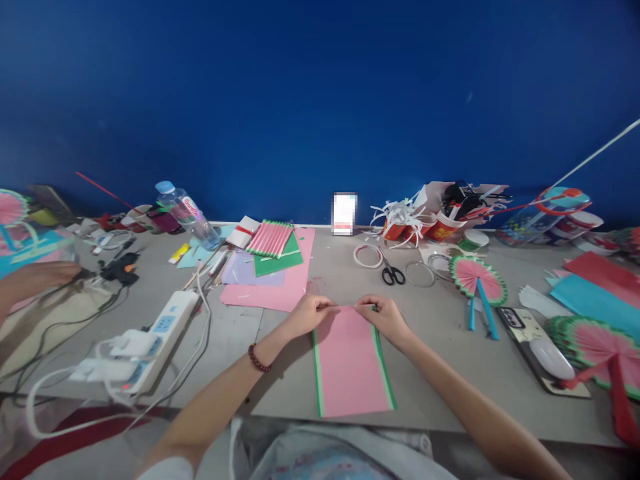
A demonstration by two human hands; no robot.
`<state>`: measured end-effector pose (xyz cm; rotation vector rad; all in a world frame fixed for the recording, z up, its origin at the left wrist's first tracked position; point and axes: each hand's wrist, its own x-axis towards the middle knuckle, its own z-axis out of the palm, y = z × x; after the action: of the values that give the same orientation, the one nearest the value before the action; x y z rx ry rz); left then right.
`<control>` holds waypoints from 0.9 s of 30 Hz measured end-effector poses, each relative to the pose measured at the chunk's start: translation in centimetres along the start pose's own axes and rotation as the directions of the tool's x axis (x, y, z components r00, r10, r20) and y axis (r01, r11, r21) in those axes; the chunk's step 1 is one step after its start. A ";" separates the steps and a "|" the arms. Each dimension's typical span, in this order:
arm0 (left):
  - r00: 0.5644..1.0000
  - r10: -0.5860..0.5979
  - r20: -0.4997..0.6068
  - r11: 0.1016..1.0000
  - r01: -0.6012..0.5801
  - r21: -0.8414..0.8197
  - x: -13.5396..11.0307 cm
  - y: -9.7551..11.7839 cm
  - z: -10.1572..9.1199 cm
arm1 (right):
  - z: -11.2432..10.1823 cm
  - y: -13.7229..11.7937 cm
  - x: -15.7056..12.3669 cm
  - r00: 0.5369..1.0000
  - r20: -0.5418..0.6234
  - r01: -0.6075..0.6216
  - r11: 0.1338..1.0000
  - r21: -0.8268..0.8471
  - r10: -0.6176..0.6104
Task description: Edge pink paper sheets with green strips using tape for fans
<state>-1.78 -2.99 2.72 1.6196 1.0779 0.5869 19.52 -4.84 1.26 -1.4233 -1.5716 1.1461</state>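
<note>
A pink sheet of paper (353, 367) with green and pale green strips down both long sides lies in front of me, its near end close to the table edge. My left hand (311, 315) pinches its far left corner, thumb and fingers pressed together. At the far right corner, my right hand (384, 316) grips the same sheet in a similar pinch. The two hands are a short gap apart along the far edge. Beyond them lie black-handled scissors (393, 275) and a roll of tape (368, 257).
To the left are a power strip (167, 333) with cables, a tilted bottle (187, 213) and a pleated pink paper (271, 239) on coloured sheets. To the right lie a watermelon-patterned paper fan (479, 280) and a phone (537, 350) under a white mouse. Another person's hand (47, 277) is at far left.
</note>
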 end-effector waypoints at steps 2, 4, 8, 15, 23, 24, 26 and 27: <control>1.000 0.006 -0.027 1.000 -0.005 0.026 0.1 -0.1 0.0 | 0.0 0.0 0.1 1.000 -0.020 -0.015 0.999 0.031 0.015; 0.999 0.011 -0.045 0.998 -0.009 0.055 0.2 -0.2 0.1 | 0.1 0.0 0.1 0.998 -0.042 -0.043 0.997 0.056 0.046; 0.999 0.004 -0.045 0.999 -0.002 0.039 0.4 -0.5 0.1 | 0.0 0.3 0.4 0.993 -0.023 -0.110 0.985 0.135 0.114; 0.996 -0.083 -0.011 0.988 0.081 -0.131 0.6 -0.6 -1.9 | -1.4 1.3 1.1 0.985 -0.008 -0.165 0.954 0.251 0.172; 0.992 -0.123 0.018 0.944 0.123 -0.306 1.0 -1.6 -2.3 | -2.0 2.0 1.6 0.992 0.036 -0.127 0.951 0.283 0.122; 0.993 -0.115 0.016 0.945 0.114 -0.306 1.0 -1.7 -2.3 | -2.1 2.1 1.6 0.992 0.059 -0.120 0.950 0.289 0.108; 0.995 -0.102 0.014 0.953 0.101 -0.286 1.0 -1.7 -2.4 | -2.3 2.2 1.6 0.992 0.101 -0.099 0.959 0.266 0.075; 0.995 -0.100 0.016 0.960 0.101 -0.262 1.0 -1.7 -2.4 | -2.5 2.2 1.6 0.993 0.105 -0.081 0.972 0.223 0.059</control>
<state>-3.84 -0.82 1.76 1.3271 1.0274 0.6320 22.41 -2.87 0.03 -1.2968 -1.4127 1.4077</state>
